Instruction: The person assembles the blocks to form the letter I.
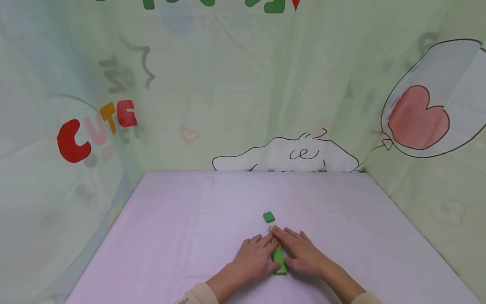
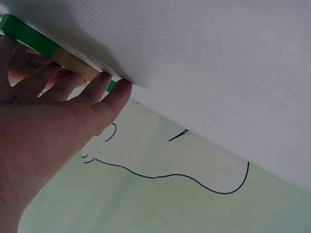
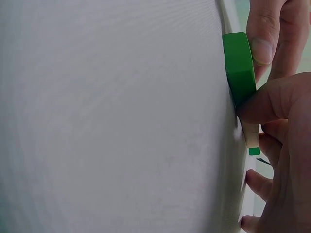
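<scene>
Green block (image 1: 279, 262), wood block (image 2: 73, 64): one near-to-far line; left hand (image 1: 253, 258) left, right hand (image 1: 303, 253) right, both touching; fingers spread

Cream sleeves (image 1: 366, 298) (small dark lettering (image 1: 184, 300) marks the left one)

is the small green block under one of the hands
No, the head view shows the small green block lying uncovered, beyond the left hand and right hand.
</scene>
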Tool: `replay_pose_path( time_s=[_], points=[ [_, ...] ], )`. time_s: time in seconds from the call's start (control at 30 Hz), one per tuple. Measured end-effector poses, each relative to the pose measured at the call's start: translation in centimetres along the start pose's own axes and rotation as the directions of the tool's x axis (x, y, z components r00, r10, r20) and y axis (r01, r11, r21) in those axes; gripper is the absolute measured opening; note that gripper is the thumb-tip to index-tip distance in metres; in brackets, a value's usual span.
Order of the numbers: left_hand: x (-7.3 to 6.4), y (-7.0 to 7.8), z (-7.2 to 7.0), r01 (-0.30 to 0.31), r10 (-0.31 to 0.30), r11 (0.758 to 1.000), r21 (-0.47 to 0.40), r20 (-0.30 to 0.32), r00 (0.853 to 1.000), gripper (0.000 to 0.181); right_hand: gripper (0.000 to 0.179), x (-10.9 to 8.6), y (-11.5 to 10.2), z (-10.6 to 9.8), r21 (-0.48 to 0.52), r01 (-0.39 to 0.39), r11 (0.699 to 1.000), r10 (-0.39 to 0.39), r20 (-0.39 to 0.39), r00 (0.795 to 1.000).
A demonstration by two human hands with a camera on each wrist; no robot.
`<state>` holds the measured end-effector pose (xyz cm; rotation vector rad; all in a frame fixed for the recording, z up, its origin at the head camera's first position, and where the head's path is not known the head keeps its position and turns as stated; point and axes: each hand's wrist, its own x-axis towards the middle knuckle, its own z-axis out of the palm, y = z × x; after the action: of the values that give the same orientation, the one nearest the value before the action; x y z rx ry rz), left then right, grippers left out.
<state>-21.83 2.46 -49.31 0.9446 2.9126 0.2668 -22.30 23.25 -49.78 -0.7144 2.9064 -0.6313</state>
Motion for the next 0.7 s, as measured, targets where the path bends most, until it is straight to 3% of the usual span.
replay_pose_path(
  time_s=[0.33,0.57,0.7],
  points=[
    [-0.2,0.1,-0.3,-0.010,0.011,1.000,0.015,-0.011,1.000,0.067,0.070,0.1,-0.3,-0.3,0.034,0.007,0.999,-0.007,-0.022,1.000],
    [-0.1,-0.1,-0.1,-0.003,0.003,1.000,0.030,-0.011,1.000,0.065,0.047,1.1,-0.3,-0.6,0.003,0.095,0.996,-0.093,-0.151,0.984],
    [0.0,0.0,-0.1,-0.007,0.007,1.000,0.028,-0.006,1.000,0.065,0.037,1.8,-0.1,-0.3,0.002,0.060,0.998,-0.059,-0.200,0.978]
  ],
)
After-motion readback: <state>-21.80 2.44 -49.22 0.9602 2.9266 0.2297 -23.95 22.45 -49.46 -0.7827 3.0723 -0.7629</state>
